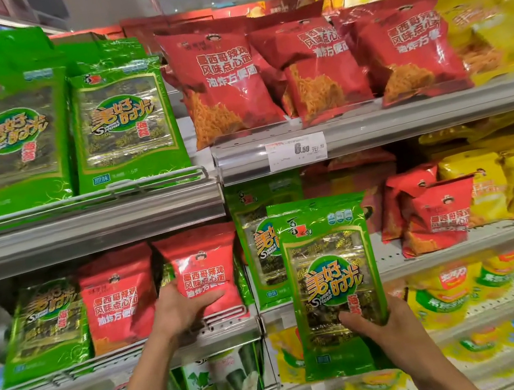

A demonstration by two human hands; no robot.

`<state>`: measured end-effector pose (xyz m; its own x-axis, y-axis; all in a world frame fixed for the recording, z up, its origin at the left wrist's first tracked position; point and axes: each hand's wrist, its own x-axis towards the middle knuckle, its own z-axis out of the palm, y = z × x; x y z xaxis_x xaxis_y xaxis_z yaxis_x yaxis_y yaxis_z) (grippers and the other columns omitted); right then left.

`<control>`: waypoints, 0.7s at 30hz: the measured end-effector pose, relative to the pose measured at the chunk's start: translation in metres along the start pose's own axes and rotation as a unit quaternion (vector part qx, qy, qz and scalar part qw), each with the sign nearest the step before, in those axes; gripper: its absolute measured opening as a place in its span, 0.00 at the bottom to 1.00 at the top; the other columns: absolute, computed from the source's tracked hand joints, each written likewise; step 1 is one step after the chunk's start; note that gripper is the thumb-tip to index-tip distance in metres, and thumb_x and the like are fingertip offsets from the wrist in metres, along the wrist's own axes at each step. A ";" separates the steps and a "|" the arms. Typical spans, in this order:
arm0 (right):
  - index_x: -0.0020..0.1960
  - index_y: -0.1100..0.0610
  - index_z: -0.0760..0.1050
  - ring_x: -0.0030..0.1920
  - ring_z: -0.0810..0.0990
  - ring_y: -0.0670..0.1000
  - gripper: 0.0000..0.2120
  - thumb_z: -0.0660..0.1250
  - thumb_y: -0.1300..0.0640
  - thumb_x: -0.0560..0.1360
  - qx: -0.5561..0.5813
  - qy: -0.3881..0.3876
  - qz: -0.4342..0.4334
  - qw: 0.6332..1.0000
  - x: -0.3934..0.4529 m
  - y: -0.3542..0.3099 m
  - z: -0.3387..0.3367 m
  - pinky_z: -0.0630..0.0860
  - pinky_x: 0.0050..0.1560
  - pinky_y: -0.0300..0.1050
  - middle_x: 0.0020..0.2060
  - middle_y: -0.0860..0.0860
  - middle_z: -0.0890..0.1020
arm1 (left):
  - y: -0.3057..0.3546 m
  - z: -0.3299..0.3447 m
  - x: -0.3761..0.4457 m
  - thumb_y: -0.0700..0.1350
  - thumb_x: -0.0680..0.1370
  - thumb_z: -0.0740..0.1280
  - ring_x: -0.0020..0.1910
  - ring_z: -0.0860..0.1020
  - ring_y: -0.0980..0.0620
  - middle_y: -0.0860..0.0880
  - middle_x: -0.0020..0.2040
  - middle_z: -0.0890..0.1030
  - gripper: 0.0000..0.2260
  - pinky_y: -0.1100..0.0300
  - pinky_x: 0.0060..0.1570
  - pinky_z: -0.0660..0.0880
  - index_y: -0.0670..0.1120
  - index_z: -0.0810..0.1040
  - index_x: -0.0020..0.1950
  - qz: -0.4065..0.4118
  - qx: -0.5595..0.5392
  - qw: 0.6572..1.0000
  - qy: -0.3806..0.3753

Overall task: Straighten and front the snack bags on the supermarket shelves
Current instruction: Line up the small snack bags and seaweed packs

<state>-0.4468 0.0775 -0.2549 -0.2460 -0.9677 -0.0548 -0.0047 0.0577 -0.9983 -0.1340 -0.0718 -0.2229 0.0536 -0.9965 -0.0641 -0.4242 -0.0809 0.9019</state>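
Right hand (388,326) grips a green seaweed bag (333,284) by its lower edge, upright before the middle shelf (447,250); left hand (179,306) curls its fingers round a red noodle-snack bag (203,269) on the left shelf. Both look light, crinkly and slippery, best taken at the bottom seam. Print reads "Sweet Hour" and 美好时光; a price tag (296,151) shows 6.50.

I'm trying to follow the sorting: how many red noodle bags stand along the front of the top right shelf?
3: one at the left end, one in the middle, one on the right beside the yellow bags. More red bags behind may be hidden.
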 end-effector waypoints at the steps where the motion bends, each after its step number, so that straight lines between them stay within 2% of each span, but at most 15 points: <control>1: 0.55 0.53 0.82 0.42 0.86 0.43 0.15 0.78 0.54 0.69 0.000 -0.003 0.002 1.000 -0.002 0.000 0.002 0.79 0.37 0.32 0.43 0.47 0.88 | 0.002 -0.001 0.000 0.50 0.54 0.83 0.46 0.85 0.49 0.48 0.44 0.87 0.29 0.45 0.58 0.79 0.42 0.83 0.52 -0.002 -0.008 1.000 -0.002; 4: 0.55 0.53 0.81 0.42 0.87 0.44 0.15 0.78 0.54 0.69 0.000 -0.011 0.006 1.000 -0.006 -0.002 0.007 0.79 0.37 0.32 0.43 0.47 0.88 | 0.009 -0.001 0.001 0.53 0.52 0.84 0.56 0.81 0.38 0.39 0.55 0.83 0.44 0.41 0.62 0.76 0.36 0.77 0.63 -0.014 -0.049 0.999 0.012; 5: 0.55 0.53 0.81 0.42 0.87 0.44 0.15 0.78 0.54 0.70 0.000 -0.013 0.007 1.000 -0.007 -0.003 0.008 0.79 0.37 0.32 0.43 0.47 0.88 | 0.011 -0.002 0.001 0.53 0.51 0.85 0.56 0.81 0.36 0.37 0.55 0.83 0.46 0.40 0.61 0.76 0.35 0.76 0.64 -0.019 -0.070 0.997 0.019; 7: 0.54 0.53 0.81 0.43 0.87 0.44 0.14 0.77 0.54 0.70 -0.003 -0.014 0.009 1.000 -0.009 -0.003 0.010 0.79 0.37 0.32 0.43 0.47 0.88 | 0.016 -0.003 -0.001 0.55 0.48 0.85 0.52 0.83 0.39 0.41 0.52 0.85 0.47 0.40 0.58 0.78 0.38 0.77 0.62 -0.017 -0.108 0.994 0.026; 10: 0.54 0.53 0.82 0.43 0.87 0.45 0.13 0.78 0.54 0.70 -0.007 -0.020 0.006 1.000 -0.012 -0.003 0.014 0.79 0.38 0.32 0.43 0.48 0.88 | 0.028 -0.006 -0.005 0.57 0.47 0.85 0.54 0.83 0.42 0.42 0.55 0.84 0.50 0.41 0.57 0.79 0.39 0.75 0.65 -0.008 -0.137 0.990 0.020; 13: 0.54 0.54 0.82 0.43 0.87 0.45 0.14 0.77 0.55 0.70 -0.011 -0.027 0.008 1.000 -0.015 -0.003 0.018 0.79 0.37 0.32 0.43 0.48 0.88 | 0.034 -0.007 -0.014 0.52 0.50 0.84 0.46 0.85 0.45 0.45 0.48 0.86 0.37 0.44 0.48 0.82 0.43 0.80 0.56 -0.013 -0.160 0.987 0.014; 16: 0.54 0.55 0.82 0.40 0.87 0.44 0.13 0.78 0.55 0.71 -0.010 -0.020 0.022 1.000 -0.016 0.000 0.023 0.78 0.34 0.31 0.41 0.48 0.88 | 0.028 -0.009 -0.024 0.47 0.58 0.84 0.45 0.86 0.47 0.48 0.46 0.87 0.27 0.50 0.47 0.83 0.44 0.82 0.54 -0.010 -0.154 0.988 -0.003; 19: 0.53 0.55 0.82 0.40 0.86 0.44 0.13 0.78 0.55 0.70 -0.018 -0.020 0.029 0.999 -0.014 0.003 0.030 0.77 0.33 0.31 0.40 0.48 0.88 | 0.015 -0.020 -0.042 0.46 0.60 0.83 0.43 0.86 0.53 0.51 0.44 0.87 0.23 0.57 0.47 0.80 0.46 0.83 0.52 -0.013 -0.143 0.990 -0.010; 21: 0.52 0.54 0.82 0.39 0.86 0.43 0.12 0.78 0.55 0.70 -0.024 -0.027 0.033 0.999 -0.012 0.004 0.038 0.77 0.34 0.30 0.40 0.46 0.88 | 0.003 -0.029 -0.059 0.45 0.60 0.83 0.43 0.86 0.52 0.50 0.44 0.87 0.23 0.56 0.47 0.81 0.45 0.83 0.52 -0.032 -0.155 0.987 -0.012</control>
<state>-0.4066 0.0803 -0.2590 -0.1951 -0.9731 -0.1226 -0.0377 0.1323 -0.9905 -0.1122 -0.0126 -0.2043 0.0488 -0.9900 -0.1323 -0.1240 -0.1374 0.9827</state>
